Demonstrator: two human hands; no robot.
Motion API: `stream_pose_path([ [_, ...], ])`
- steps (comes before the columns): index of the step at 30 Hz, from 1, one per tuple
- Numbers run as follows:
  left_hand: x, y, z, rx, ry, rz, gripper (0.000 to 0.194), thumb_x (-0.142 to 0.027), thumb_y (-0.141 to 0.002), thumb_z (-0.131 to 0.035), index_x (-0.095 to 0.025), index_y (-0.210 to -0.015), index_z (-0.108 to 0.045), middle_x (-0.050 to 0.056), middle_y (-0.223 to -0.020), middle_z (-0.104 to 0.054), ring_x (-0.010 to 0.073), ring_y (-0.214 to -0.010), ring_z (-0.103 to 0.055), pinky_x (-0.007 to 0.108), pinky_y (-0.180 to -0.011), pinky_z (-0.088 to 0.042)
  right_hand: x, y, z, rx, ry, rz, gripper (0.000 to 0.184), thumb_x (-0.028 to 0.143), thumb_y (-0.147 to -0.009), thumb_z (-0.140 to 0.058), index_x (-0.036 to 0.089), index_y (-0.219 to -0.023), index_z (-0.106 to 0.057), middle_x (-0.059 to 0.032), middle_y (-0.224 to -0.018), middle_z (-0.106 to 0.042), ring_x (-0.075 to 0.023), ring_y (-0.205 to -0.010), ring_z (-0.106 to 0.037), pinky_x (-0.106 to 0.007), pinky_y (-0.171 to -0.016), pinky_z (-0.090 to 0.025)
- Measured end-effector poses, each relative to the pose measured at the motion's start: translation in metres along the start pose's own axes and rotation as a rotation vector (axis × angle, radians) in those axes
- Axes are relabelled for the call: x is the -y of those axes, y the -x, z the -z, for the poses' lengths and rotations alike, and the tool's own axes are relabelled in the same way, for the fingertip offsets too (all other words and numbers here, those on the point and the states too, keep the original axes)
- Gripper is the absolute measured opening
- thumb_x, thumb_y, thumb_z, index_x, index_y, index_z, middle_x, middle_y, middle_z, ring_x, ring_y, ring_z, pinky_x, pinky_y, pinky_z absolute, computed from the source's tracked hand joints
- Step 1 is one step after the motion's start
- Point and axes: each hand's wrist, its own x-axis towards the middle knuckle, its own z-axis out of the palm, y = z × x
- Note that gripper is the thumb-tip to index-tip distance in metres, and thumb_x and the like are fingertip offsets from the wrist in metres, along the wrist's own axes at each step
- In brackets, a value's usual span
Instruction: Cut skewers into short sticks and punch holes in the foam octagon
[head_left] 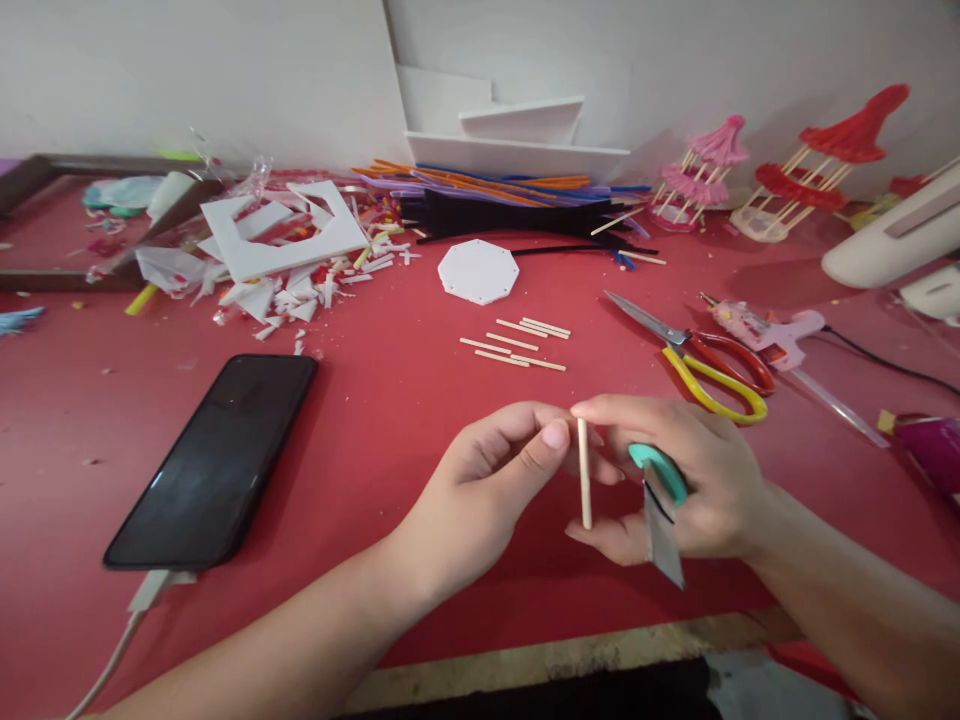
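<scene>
My right hand holds a short wooden stick nearly upright, pinched between fingertip at the top and thumb at the bottom. Tucked in the same palm is a cutter knife, with a teal handle part and a wide grey blade pointing down. My left hand is closed beside the stick, thumb and forefinger near its top and other fingers passing behind it. Whether anything sits in that pinch is hidden. Beyond the hands, several cut sticks lie near a white octagonal board with small holes along its edge.
Scissors and a pink glue gun lie at right. A phone with a cable is at left. White scraps and pipe cleaners lie behind. Pink and red stick models stand back right.
</scene>
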Motion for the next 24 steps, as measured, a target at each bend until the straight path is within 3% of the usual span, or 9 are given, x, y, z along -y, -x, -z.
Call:
stream_pose_path([
  [6, -0.0012, 0.001, -0.0005, 0.085, 0.161, 0.065, 0.013, -0.022, -0.09, -0.059, -0.017, -0.094, -0.07, 0.006, -0.084, -0.074, 0.0136, -0.072, -0.069, 0.023, -0.064, -0.055, 0.0028, -0.0029, 0.0025, 0.014, -0.039, 0.011, 0.057, 0.037, -0.069, -0.077, 0.026, -0.118, -0.051, 0.0016, -0.078, -0.068, -0.0148, -0.062, -0.064, -0.026, -0.054, -0.053],
  [14, 0.0002, 0.0001, 0.0, 0.049, 0.218, 0.098, 0.007, -0.02, -0.084, -0.067, -0.015, -0.09, -0.069, 0.002, -0.071, -0.071, 0.0095, -0.06, -0.064, 0.02, -0.059, -0.053, 0.001, 0.0, -0.0016, 0.004, -0.023, 0.032, 0.057, 0.037, -0.071, -0.075, 0.024, -0.121, -0.05, -0.0027, -0.09, -0.07, -0.018, -0.074, -0.068, -0.029, -0.061, -0.056],
  [18, 0.0022, -0.0011, 0.0005, 0.003, 0.269, 0.044, 0.009, -0.021, -0.083, -0.068, -0.015, -0.089, -0.066, 0.002, -0.073, -0.07, 0.0103, -0.063, -0.065, 0.021, -0.061, -0.055, 0.0011, -0.0024, -0.0008, -0.019, -0.002, 0.054, 0.064, 0.038, -0.072, -0.076, 0.023, -0.126, -0.045, -0.002, -0.087, -0.07, -0.014, -0.06, -0.062, -0.028, -0.055, -0.053],
  [24, 0.0013, -0.0012, 0.0013, -0.113, 0.283, -0.007, 0.01, -0.021, -0.081, -0.071, -0.015, -0.083, -0.062, 0.0, -0.078, -0.069, 0.0095, -0.072, -0.068, 0.019, -0.071, -0.055, 0.0034, -0.0089, 0.001, -0.191, 0.039, 0.209, 0.02, 0.013, -0.079, -0.066, 0.02, -0.094, -0.055, 0.0035, -0.06, -0.057, -0.0108, -0.05, -0.049, -0.026, -0.049, -0.044],
])
